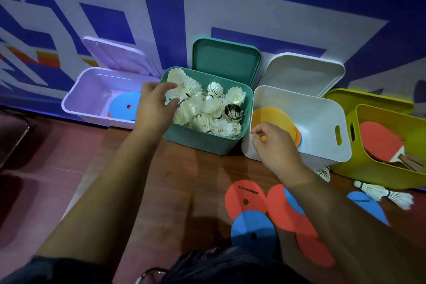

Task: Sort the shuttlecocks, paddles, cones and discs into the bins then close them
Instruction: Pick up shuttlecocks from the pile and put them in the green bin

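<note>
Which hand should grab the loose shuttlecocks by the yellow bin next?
Right hand, probably: it hovers at the white bin's rim, nearer the shuttlecocks. Left hand is over the green bin.

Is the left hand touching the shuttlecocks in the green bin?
Touching. The head view shows the left hand with its fingers closed on white shuttlecocks in the green bin.

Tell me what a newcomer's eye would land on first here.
The teal bin in the middle, heaped with white shuttlecocks, draws the eye first, with the left hand reaching into the pile. Next come the bright orange and blue discs scattered on the wooden floor in front, below the right hand hovering at the white bin.
</note>
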A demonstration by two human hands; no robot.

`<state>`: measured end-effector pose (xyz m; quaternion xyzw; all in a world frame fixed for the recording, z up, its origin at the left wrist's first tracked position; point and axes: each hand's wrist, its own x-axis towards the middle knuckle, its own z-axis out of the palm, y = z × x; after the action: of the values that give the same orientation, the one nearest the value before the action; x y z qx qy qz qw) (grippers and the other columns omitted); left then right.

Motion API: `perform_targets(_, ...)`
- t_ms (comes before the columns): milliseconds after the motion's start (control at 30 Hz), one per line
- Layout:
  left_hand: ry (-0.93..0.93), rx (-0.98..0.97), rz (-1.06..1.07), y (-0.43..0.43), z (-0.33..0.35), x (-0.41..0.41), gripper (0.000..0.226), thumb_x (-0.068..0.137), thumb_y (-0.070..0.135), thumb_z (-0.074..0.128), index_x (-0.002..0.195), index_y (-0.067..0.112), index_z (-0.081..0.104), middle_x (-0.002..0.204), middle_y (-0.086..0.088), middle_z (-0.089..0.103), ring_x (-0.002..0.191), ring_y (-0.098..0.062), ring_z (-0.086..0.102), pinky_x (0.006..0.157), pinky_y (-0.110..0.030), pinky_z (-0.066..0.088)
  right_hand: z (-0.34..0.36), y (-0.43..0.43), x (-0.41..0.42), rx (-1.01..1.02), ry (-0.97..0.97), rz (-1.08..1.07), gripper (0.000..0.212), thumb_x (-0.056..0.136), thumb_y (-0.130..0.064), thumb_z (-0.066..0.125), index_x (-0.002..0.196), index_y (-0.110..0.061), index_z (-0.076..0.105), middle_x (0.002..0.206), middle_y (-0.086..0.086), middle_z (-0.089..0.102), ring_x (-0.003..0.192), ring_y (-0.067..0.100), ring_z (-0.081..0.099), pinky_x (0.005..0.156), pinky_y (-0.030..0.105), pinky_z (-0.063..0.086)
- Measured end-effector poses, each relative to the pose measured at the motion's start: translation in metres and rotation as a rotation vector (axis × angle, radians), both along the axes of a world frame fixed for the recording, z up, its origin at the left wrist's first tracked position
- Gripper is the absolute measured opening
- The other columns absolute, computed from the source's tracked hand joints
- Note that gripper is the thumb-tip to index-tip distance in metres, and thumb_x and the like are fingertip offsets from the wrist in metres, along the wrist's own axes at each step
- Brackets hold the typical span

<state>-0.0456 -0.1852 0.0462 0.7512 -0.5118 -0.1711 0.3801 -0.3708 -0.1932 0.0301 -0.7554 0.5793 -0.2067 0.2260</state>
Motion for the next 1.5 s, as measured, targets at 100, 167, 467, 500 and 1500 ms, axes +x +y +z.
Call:
perform_targets(100, 0.037, 0.141, 0.076, 0.006, -0.013, -0.012, 0.047, 0.095, 0.021, 0.064, 0.141, 0.026, 0.058, 0.141, -0.009, 0.046, 0.095, -0.03, 0.066, 0.093, -0.039, 0.053, 0.001, 0.002, -0.01, -0.014, -0.033, 0.008, 0.013, 0.098, -0.017, 0.063, 0.104, -0.023, 0.072, 0.104, -0.006, 0.07, 0.086, 0.009, 0.059, 0.079, 0.032, 0.049)
perform_targets(167, 0.061, 0.144, 0.09, 0.018, -0.015, -0.027, 0.043, 0.096, 0.021, 0.062, 0.139, 0.02, 0.059, 0.139, -0.009, 0.049, 0.099, -0.028, 0.065, 0.093, -0.038, 0.051, -0.001, 0.006, -0.017, -0.006, -0.047, 0.007, 0.013, 0.099, -0.02, 0.061, 0.104, -0.026, 0.071, 0.104, -0.01, 0.069, 0.081, 0.003, 0.056, 0.075, 0.026, 0.045)
perform_targets(467, 0.122, 0.175, -0.13, 0.058, -0.016, -0.128, 0.019, 0.097, 0.019, 0.061, 0.11, 0.029, 0.072, 0.104, 0.009, 0.069, 0.084, -0.003, 0.063, 0.071, -0.026, 0.045, -0.01, 0.024, -0.07, 0.061, -0.128, -0.078, 0.013, 0.098, -0.016, 0.063, 0.1, -0.023, 0.073, 0.1, -0.008, 0.071, 0.092, 0.007, 0.064, 0.084, 0.028, 0.051)
perform_targets(500, 0.139, 0.179, -0.174, 0.06, -0.016, -0.141, 0.021, 0.096, 0.017, 0.061, 0.108, 0.03, 0.072, 0.102, 0.011, 0.071, 0.085, -0.002, 0.064, 0.071, -0.023, 0.046, -0.012, 0.025, -0.079, 0.076, -0.134, -0.101, 0.012, 0.098, -0.016, 0.063, 0.1, -0.023, 0.074, 0.099, -0.009, 0.072, 0.091, 0.007, 0.064, 0.083, 0.027, 0.051)
perform_targets(1500, 0.078, 0.684, -0.702, -0.008, -0.106, -0.498, 0.031, 0.091, 0.029, 0.059, 0.115, 0.045, 0.067, 0.118, -0.019, 0.071, 0.103, -0.042, 0.069, 0.088, -0.051, 0.061, -0.048, 0.082, -0.444, 0.403, -0.245, -0.746, 0.015, 0.091, -0.027, 0.06, 0.091, -0.03, 0.075, 0.084, -0.005, 0.077, 0.072, 0.009, 0.074, 0.064, 0.022, 0.057)
